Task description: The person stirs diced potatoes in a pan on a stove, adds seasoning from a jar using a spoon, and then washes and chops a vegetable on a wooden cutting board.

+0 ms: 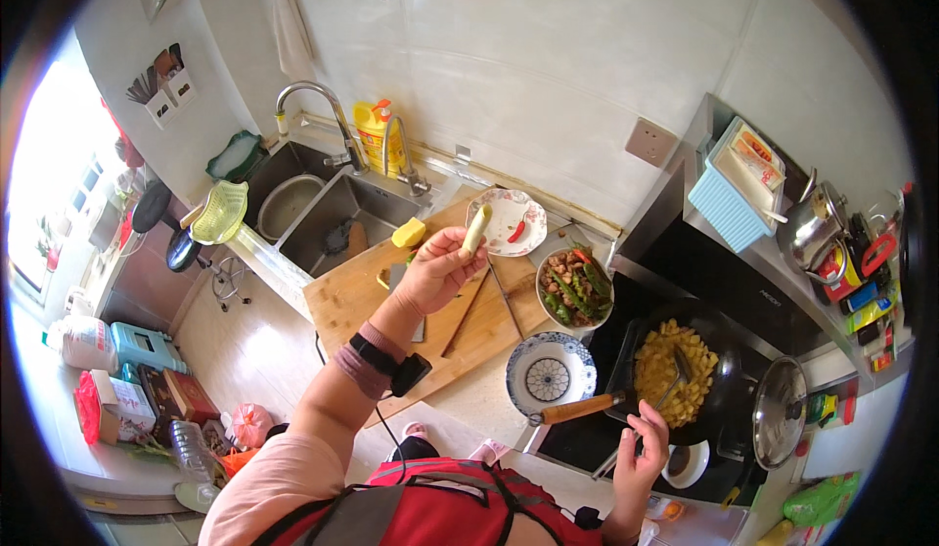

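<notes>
My left hand (pixel 442 264) pinches a short, pale green-white vegetable stalk (pixel 477 229) between thumb and fingers. It is raised above the wooden cutting board (pixel 352 293), close to a floral plate (pixel 490 212) with a red chili (pixel 516 231) on it. My right hand (pixel 642 440) is at the stove's front, its fingers loosely around the handle of a metal spatula (pixel 682 366). The spatula's head rests among yellow diced pieces (pixel 664 348), probably potato, in a black wok (pixel 722 392). Behind my left hand, a knife blade (pixel 418 330) is partly hidden.
Chopsticks (pixel 467 311) lie on the board beside a yellow block (pixel 408 232). A bowl of green peppers and meat (pixel 576 286) stands near a blue-patterned bowl (pixel 550 376). The wok's wooden handle (pixel 579 407) juts over that bowl. A lid (pixel 779 414) is right; a double sink (pixel 367 201) is left.
</notes>
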Demonstrator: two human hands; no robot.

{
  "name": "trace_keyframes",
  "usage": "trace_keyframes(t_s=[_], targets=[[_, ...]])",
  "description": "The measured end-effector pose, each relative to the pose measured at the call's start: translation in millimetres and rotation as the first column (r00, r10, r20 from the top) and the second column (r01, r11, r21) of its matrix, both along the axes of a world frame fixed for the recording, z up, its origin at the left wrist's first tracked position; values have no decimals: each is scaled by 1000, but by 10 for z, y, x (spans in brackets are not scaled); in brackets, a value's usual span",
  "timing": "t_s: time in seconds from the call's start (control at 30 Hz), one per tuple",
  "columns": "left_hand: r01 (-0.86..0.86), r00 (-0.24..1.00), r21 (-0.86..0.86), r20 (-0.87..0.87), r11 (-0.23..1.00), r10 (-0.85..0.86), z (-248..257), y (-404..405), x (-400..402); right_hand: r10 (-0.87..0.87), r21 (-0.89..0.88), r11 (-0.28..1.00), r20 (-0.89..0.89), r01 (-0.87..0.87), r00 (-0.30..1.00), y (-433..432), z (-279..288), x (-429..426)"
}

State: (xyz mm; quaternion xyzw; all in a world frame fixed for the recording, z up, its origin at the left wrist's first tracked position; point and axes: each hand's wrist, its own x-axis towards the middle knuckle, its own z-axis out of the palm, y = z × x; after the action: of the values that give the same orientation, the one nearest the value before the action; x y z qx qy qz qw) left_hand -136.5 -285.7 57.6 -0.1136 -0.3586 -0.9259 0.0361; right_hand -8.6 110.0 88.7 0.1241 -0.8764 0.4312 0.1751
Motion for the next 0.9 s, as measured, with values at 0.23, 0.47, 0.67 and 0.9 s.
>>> trace_keyframes(t_s=[0.23,0.47,0.67,0.9], targets=[[87,995,120,40,989,-92,-34,-589,664,96,-24,995,-57,-97,994,-772,39,232],[69,986,115,142,991,-85,-267,-1734,1479,208,-6,978,-35,-208,978,-2209,-123,572],[-90,964,47,255,995,75,-513,-2802,2087,280,67,954,147,-292,949,-3198,-310,663],[-162,928,6,340,987,150,-560,-3304,2316,264,221,915,308,-338,914,-3633,-551,427]])
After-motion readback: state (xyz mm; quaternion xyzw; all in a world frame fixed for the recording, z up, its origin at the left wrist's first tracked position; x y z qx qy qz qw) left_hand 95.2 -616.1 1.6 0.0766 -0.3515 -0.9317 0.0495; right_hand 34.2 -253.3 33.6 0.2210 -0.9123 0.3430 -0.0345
